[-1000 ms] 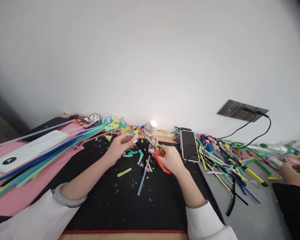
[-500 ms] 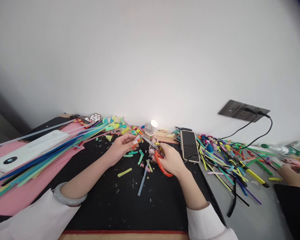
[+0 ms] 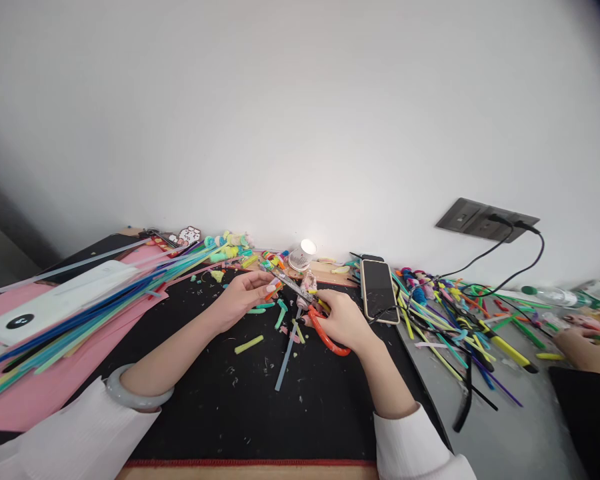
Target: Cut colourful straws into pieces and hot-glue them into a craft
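My right hand [image 3: 344,321] is closed round the orange handles of a pair of scissors [image 3: 316,316], whose blades point up and left. My left hand [image 3: 243,298] pinches a short orange straw piece [image 3: 275,288] at the blade tips. Both hands hover over a black mat [image 3: 260,393] scattered with green and yellow straw offcuts [image 3: 249,345] and a pale blue straw [image 3: 287,353].
A bundle of long coloured straws [image 3: 85,313] lies on pink paper [image 3: 40,387] at the left. A phone [image 3: 379,291] lies right of the mat, beside a tangle of straws and black cables [image 3: 455,320]. Another person's hand [image 3: 583,350] works at the far right. A small lit candle cup [image 3: 301,255] stands by the wall.
The orange straw piece has come between the scissor blades. My right hand shifted slightly down and right with the scissors. The other person's hand moved a little.
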Demonstrator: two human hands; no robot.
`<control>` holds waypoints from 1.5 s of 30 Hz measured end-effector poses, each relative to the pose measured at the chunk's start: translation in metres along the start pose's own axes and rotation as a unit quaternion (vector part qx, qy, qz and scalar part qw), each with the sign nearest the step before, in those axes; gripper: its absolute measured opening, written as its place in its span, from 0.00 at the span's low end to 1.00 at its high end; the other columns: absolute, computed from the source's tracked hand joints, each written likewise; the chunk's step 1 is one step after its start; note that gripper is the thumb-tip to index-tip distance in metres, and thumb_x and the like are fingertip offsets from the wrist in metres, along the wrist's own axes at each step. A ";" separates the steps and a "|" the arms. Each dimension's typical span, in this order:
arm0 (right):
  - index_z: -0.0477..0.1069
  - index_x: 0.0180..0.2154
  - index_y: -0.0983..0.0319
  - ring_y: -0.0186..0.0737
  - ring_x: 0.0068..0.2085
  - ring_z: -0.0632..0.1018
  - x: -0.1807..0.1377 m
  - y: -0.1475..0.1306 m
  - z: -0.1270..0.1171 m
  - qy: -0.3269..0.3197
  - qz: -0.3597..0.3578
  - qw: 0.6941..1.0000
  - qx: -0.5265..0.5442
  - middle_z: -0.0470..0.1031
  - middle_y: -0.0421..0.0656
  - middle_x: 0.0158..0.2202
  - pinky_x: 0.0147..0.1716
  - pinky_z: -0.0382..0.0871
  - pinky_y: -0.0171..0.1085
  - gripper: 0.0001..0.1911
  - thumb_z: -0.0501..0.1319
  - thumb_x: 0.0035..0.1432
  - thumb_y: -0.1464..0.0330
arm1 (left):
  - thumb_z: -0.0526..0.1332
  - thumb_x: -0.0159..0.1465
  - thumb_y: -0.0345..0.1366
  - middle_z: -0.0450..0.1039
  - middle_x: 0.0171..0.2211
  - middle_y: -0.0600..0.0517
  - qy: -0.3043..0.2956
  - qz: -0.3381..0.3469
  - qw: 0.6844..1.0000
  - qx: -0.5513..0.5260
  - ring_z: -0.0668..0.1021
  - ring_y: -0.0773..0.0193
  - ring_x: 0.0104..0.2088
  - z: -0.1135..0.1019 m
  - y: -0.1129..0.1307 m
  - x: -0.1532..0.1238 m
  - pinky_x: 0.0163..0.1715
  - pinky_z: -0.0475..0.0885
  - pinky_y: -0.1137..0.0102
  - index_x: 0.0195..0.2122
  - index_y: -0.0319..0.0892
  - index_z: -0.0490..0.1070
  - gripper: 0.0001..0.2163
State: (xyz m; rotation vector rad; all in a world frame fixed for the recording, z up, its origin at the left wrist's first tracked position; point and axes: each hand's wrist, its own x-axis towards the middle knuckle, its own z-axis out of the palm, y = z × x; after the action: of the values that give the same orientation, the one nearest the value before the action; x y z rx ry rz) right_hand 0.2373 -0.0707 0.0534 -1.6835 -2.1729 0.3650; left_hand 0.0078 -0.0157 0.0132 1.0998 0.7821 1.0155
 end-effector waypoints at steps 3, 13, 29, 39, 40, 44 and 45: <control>0.67 0.24 0.61 0.32 0.27 0.64 0.001 0.001 0.000 0.011 -0.009 1.000 0.001 0.66 0.35 0.24 0.26 0.52 0.32 0.13 0.66 0.50 0.60 | 0.75 0.46 0.47 0.72 0.31 0.53 0.003 0.004 1.000 0.003 0.76 0.64 0.33 0.000 0.000 0.000 0.40 0.75 0.64 0.32 0.41 0.74 0.19; 0.60 0.20 0.61 0.31 0.23 0.58 0.000 -0.001 0.003 0.025 -0.010 0.999 -0.045 0.61 0.35 0.21 0.24 0.48 0.33 0.14 0.61 0.52 0.66 | 0.75 0.47 0.48 0.72 0.31 0.52 -0.011 0.010 1.000 0.007 0.75 0.65 0.31 0.000 -0.003 0.001 0.38 0.74 0.65 0.32 0.41 0.75 0.19; 0.62 0.34 0.58 0.39 0.31 0.71 0.002 0.002 0.013 0.092 0.005 0.996 0.003 0.70 0.40 0.33 0.30 0.61 0.34 0.11 0.59 0.56 0.58 | 0.75 0.47 0.46 0.77 0.36 0.52 0.037 0.020 0.999 0.003 0.79 0.61 0.37 -0.003 -0.002 0.002 0.45 0.74 0.63 0.35 0.43 0.75 0.19; 0.69 0.37 0.59 0.40 0.35 0.73 0.001 -0.005 0.016 0.068 -0.017 0.997 -0.036 0.72 0.42 0.38 0.33 0.62 0.35 0.10 0.64 0.54 0.62 | 0.76 0.46 0.44 0.76 0.36 0.52 0.063 0.039 0.997 0.005 0.79 0.59 0.39 -0.004 -0.005 0.003 0.45 0.76 0.60 0.34 0.42 0.74 0.19; 0.69 0.36 0.59 0.39 0.35 0.73 0.001 -0.004 0.016 0.071 -0.016 0.997 -0.039 0.72 0.42 0.37 0.33 0.62 0.35 0.10 0.64 0.54 0.62 | 0.76 0.46 0.44 0.76 0.36 0.52 0.062 0.038 0.997 0.004 0.79 0.60 0.39 -0.004 -0.005 0.003 0.45 0.76 0.60 0.34 0.42 0.74 0.18; 0.70 0.35 0.60 0.38 0.34 0.72 0.001 -0.004 0.016 0.076 -0.021 0.996 -0.039 0.71 0.41 0.36 0.32 0.61 0.34 0.11 0.66 0.52 0.61 | 0.76 0.46 0.43 0.76 0.35 0.53 0.056 0.037 0.998 -0.006 0.79 0.62 0.37 -0.004 -0.006 0.004 0.43 0.76 0.62 0.33 0.42 0.75 0.18; 0.70 0.35 0.60 0.38 0.33 0.72 0.002 -0.004 0.015 0.077 -0.023 0.996 -0.038 0.71 0.41 0.35 0.32 0.61 0.34 0.12 0.66 0.52 0.61 | 0.76 0.46 0.43 0.77 0.35 0.53 0.054 0.035 0.998 -0.007 0.79 0.62 0.37 -0.005 -0.006 0.005 0.43 0.76 0.63 0.33 0.42 0.75 0.18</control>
State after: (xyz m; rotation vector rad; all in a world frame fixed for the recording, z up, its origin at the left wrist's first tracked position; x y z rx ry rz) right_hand 0.2269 -0.0699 0.0414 -1.6405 -2.1323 0.1367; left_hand 0.0069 -0.0107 0.0055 1.0748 0.8259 1.1453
